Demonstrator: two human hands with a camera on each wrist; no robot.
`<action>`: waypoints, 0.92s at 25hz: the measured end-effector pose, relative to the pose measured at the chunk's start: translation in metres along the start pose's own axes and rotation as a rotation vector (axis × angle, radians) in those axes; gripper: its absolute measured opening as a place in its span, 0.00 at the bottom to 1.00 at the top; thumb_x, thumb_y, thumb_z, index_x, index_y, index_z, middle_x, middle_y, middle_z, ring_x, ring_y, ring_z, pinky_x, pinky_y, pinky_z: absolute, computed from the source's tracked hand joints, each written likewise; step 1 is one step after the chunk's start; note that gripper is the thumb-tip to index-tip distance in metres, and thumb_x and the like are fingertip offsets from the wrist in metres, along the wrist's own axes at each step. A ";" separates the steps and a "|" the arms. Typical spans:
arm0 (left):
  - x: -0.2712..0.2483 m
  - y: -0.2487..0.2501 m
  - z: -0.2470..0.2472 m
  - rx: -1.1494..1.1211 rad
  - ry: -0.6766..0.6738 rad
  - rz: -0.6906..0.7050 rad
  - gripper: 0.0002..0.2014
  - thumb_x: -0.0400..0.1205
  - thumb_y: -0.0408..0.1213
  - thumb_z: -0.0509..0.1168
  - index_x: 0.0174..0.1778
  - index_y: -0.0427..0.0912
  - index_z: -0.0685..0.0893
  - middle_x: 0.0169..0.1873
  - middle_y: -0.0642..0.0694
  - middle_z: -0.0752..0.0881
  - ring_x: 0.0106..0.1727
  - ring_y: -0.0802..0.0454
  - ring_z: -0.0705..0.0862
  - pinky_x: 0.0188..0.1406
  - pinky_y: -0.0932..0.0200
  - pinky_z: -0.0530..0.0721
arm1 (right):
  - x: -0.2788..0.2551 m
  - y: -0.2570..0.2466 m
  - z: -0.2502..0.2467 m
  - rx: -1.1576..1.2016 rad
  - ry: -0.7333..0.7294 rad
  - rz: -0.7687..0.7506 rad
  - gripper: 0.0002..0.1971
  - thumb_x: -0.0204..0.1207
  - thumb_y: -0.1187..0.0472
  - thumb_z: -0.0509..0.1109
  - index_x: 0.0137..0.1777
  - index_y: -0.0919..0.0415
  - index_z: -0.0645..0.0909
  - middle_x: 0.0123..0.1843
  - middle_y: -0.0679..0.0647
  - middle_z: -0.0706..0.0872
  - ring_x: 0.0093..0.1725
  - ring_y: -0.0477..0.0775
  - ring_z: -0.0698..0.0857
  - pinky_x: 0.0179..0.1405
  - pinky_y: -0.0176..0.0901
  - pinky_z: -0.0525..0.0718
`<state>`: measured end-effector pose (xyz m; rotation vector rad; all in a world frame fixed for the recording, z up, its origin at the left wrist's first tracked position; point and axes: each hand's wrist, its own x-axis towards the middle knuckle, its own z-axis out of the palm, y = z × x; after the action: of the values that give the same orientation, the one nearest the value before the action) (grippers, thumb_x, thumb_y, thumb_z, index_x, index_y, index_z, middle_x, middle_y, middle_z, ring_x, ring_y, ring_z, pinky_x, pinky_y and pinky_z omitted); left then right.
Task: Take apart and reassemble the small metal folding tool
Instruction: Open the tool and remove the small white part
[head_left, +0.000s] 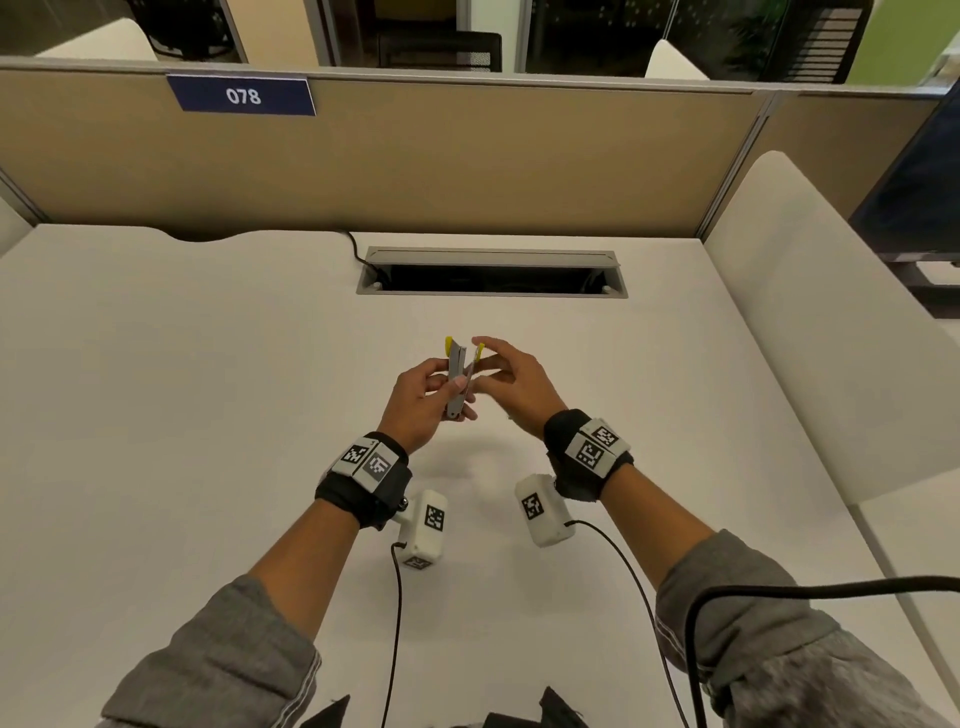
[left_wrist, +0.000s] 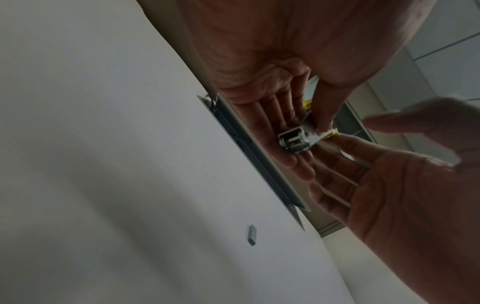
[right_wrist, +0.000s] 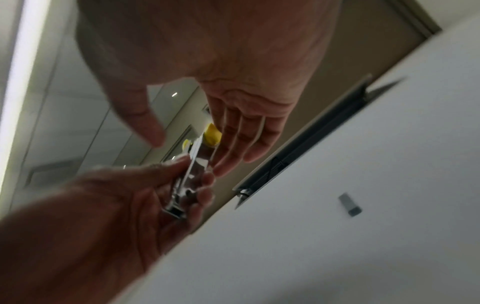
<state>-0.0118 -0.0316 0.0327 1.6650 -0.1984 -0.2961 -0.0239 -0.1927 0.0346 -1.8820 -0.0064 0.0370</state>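
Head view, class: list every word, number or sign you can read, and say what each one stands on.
"078": white digits on the dark blue plate fixed to the tan partition.
Black-and-white square markers on the wristbands and camera boxes: coded patterns, no readable text.
Folding tool: no lettering visible.

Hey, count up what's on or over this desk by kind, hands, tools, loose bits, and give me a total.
Hands: 2, the left hand gripping the tool, the right hand with straight fingers at its yellow tip.
Folding tools: 1, the metal folding tool, splayed open, held above the desk.
Small grey blocks: 1, the grey block lying on the desk.
Total: 4.
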 end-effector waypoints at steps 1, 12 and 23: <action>-0.001 0.002 0.001 -0.004 -0.011 0.006 0.12 0.84 0.34 0.63 0.62 0.34 0.80 0.37 0.37 0.89 0.31 0.46 0.91 0.37 0.55 0.90 | 0.000 -0.001 -0.001 0.042 0.033 0.004 0.24 0.77 0.60 0.71 0.73 0.57 0.74 0.59 0.60 0.88 0.50 0.55 0.89 0.53 0.47 0.83; -0.011 0.022 0.005 0.097 -0.133 0.067 0.10 0.85 0.36 0.61 0.59 0.37 0.80 0.42 0.40 0.90 0.37 0.47 0.91 0.39 0.57 0.88 | -0.006 -0.018 -0.016 0.121 0.078 -0.048 0.04 0.79 0.64 0.69 0.50 0.63 0.83 0.39 0.53 0.87 0.35 0.46 0.86 0.38 0.33 0.84; -0.016 0.032 0.009 0.207 -0.102 0.105 0.11 0.83 0.40 0.63 0.60 0.43 0.80 0.42 0.43 0.91 0.41 0.49 0.92 0.42 0.56 0.90 | -0.012 -0.039 -0.020 -0.084 0.107 -0.133 0.03 0.78 0.63 0.69 0.46 0.63 0.80 0.39 0.58 0.85 0.34 0.52 0.85 0.37 0.42 0.89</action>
<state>-0.0285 -0.0384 0.0648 1.8378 -0.4035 -0.2889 -0.0345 -0.2004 0.0778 -1.9614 -0.0597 -0.1574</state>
